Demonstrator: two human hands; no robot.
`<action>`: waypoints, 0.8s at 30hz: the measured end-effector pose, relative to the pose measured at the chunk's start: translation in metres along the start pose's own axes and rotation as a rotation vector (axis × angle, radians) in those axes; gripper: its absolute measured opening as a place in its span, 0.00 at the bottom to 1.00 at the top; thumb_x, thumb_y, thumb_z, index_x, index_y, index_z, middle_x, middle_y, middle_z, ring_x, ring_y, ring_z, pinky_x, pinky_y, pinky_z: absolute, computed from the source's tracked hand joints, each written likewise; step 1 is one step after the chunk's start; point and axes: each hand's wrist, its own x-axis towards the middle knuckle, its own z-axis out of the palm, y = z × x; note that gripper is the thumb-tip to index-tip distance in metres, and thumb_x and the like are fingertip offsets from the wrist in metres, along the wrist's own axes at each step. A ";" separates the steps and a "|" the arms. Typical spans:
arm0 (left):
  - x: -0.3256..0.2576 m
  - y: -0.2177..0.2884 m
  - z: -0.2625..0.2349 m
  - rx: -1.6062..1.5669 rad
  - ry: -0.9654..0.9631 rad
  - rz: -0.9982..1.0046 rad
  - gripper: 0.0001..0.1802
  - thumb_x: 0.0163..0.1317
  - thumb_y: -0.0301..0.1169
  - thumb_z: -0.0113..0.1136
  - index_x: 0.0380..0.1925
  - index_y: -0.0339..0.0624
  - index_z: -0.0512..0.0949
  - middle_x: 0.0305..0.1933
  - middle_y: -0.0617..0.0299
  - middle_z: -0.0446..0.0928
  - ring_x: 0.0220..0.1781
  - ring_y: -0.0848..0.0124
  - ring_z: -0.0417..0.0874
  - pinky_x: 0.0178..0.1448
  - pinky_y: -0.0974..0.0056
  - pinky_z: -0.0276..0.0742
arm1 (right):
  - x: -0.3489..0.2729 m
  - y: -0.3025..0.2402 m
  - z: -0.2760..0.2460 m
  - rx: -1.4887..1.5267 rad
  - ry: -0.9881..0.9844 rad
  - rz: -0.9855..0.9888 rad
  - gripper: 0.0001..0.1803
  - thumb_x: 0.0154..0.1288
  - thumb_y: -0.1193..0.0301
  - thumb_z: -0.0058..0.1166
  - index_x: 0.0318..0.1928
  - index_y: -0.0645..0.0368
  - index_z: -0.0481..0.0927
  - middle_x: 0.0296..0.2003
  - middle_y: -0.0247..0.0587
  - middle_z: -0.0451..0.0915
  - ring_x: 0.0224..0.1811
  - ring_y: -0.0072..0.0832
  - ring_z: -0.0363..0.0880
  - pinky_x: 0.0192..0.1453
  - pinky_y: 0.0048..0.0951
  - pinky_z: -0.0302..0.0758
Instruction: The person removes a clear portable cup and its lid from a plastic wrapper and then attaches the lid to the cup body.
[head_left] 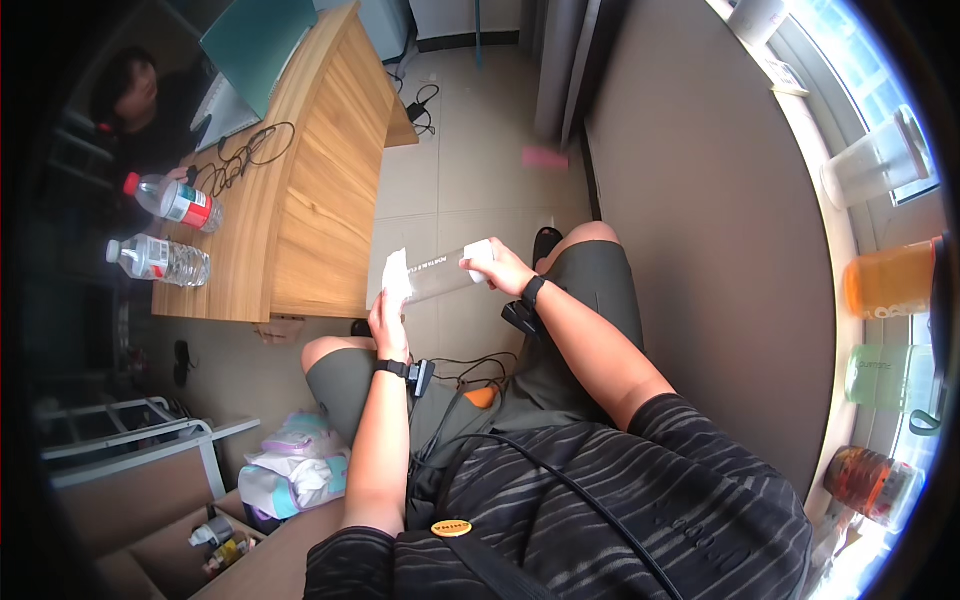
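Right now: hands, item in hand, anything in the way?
Left hand holds white tissue-like piece against clear cylindrical container. Right hand grips container's white end. Black cable crosses striped shirt, apart from container.

White-lettered clear cup (pixel 437 280), grey-striped black shirt (pixel 635 475), dark grey-green shorts (pixel 598 300), tan wood-grain desk (pixel 330 205).

cup (pixel 437 281): smooth, clear, plastic-looking | desk (pixel 330 190): smooth grained wood | shorts (pixel 592 295): matt cloth
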 end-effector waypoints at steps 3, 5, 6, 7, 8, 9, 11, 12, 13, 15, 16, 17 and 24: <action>-0.001 -0.001 -0.001 0.029 -0.037 -0.058 0.24 0.80 0.41 0.54 0.60 0.29 0.78 0.62 0.56 0.79 0.66 0.67 0.78 0.72 0.56 0.72 | 0.000 0.001 -0.002 0.008 0.089 0.016 0.47 0.57 0.42 0.70 0.60 0.68 0.67 0.42 0.47 0.80 0.38 0.30 0.81 0.35 0.31 0.79; 0.002 -0.002 -0.010 0.048 -0.034 -0.039 0.23 0.80 0.41 0.54 0.59 0.29 0.79 0.61 0.55 0.80 0.64 0.66 0.80 0.72 0.56 0.72 | 0.000 -0.002 0.002 -0.007 0.097 0.024 0.47 0.56 0.42 0.70 0.59 0.68 0.68 0.43 0.49 0.81 0.40 0.32 0.82 0.38 0.32 0.80; 0.003 -0.006 -0.008 0.059 -0.025 -0.038 0.23 0.80 0.41 0.53 0.58 0.29 0.79 0.61 0.55 0.81 0.63 0.66 0.80 0.72 0.56 0.73 | 0.006 0.007 -0.002 -0.066 0.126 -0.003 0.46 0.56 0.42 0.70 0.59 0.68 0.69 0.44 0.49 0.81 0.40 0.33 0.82 0.39 0.33 0.80; 0.002 -0.007 -0.004 0.071 -0.012 -0.037 0.23 0.80 0.41 0.53 0.58 0.30 0.79 0.60 0.55 0.81 0.62 0.65 0.81 0.72 0.57 0.73 | 0.010 0.014 -0.004 -0.123 0.150 -0.028 0.46 0.56 0.42 0.70 0.59 0.68 0.69 0.44 0.49 0.81 0.40 0.33 0.82 0.41 0.34 0.81; 0.000 -0.007 -0.001 0.072 -0.017 -0.020 0.22 0.80 0.40 0.53 0.58 0.29 0.79 0.60 0.55 0.82 0.62 0.65 0.82 0.71 0.57 0.74 | 0.010 0.023 -0.008 -0.166 0.148 -0.057 0.45 0.56 0.42 0.70 0.58 0.68 0.70 0.43 0.48 0.81 0.38 0.32 0.82 0.38 0.33 0.80; -0.002 -0.006 0.001 0.072 0.007 -0.063 0.22 0.80 0.39 0.53 0.58 0.29 0.79 0.61 0.54 0.81 0.63 0.65 0.82 0.71 0.56 0.74 | 0.009 0.023 -0.008 -0.161 0.142 -0.057 0.45 0.56 0.42 0.70 0.58 0.68 0.70 0.43 0.48 0.81 0.38 0.32 0.82 0.38 0.33 0.80; 0.002 -0.002 -0.010 -0.047 0.036 0.002 0.22 0.80 0.41 0.54 0.57 0.31 0.80 0.61 0.54 0.80 0.63 0.65 0.81 0.69 0.56 0.75 | 0.005 0.002 0.002 -0.025 -0.027 0.002 0.45 0.57 0.42 0.70 0.58 0.68 0.69 0.42 0.46 0.80 0.37 0.29 0.81 0.34 0.31 0.79; 0.001 -0.003 -0.006 -0.046 0.034 -0.005 0.22 0.80 0.41 0.54 0.57 0.31 0.80 0.61 0.54 0.80 0.63 0.65 0.81 0.69 0.56 0.75 | -0.002 -0.002 0.000 0.004 -0.001 0.000 0.45 0.57 0.43 0.69 0.58 0.68 0.70 0.41 0.45 0.80 0.36 0.28 0.81 0.31 0.29 0.78; 0.000 -0.004 -0.002 -0.016 0.043 -0.035 0.22 0.80 0.42 0.54 0.58 0.32 0.79 0.61 0.54 0.80 0.63 0.65 0.80 0.67 0.56 0.76 | 0.001 0.004 -0.003 0.005 0.003 0.007 0.45 0.57 0.43 0.69 0.58 0.68 0.70 0.41 0.45 0.80 0.36 0.28 0.81 0.31 0.29 0.78; -0.001 -0.008 -0.001 0.014 0.055 -0.069 0.22 0.80 0.42 0.54 0.58 0.33 0.79 0.61 0.55 0.80 0.63 0.66 0.79 0.65 0.56 0.77 | 0.008 0.009 -0.006 -0.001 0.003 0.006 0.46 0.57 0.43 0.70 0.60 0.68 0.68 0.41 0.44 0.80 0.36 0.29 0.81 0.35 0.31 0.80; -0.001 -0.011 -0.003 0.093 0.009 -0.076 0.22 0.80 0.43 0.54 0.57 0.33 0.79 0.59 0.56 0.80 0.62 0.66 0.78 0.63 0.56 0.77 | 0.001 0.010 -0.003 -0.070 0.183 -0.027 0.41 0.57 0.45 0.70 0.57 0.66 0.73 0.45 0.47 0.80 0.38 0.31 0.82 0.41 0.32 0.80; 0.000 -0.015 -0.003 0.170 -0.039 -0.084 0.23 0.80 0.44 0.54 0.57 0.34 0.79 0.58 0.57 0.80 0.62 0.67 0.78 0.61 0.57 0.78 | 0.003 0.010 -0.005 -0.075 0.183 -0.022 0.41 0.57 0.45 0.70 0.57 0.66 0.73 0.45 0.47 0.80 0.38 0.31 0.82 0.41 0.32 0.80; 0.014 -0.024 -0.012 0.081 0.044 -0.106 0.22 0.79 0.41 0.55 0.60 0.34 0.77 0.62 0.54 0.77 0.66 0.63 0.76 0.65 0.53 0.78 | -0.009 -0.021 -0.008 0.013 -0.102 -0.232 0.13 0.62 0.63 0.65 0.30 0.61 0.83 0.21 0.33 0.78 0.26 0.21 0.73 0.33 0.30 0.72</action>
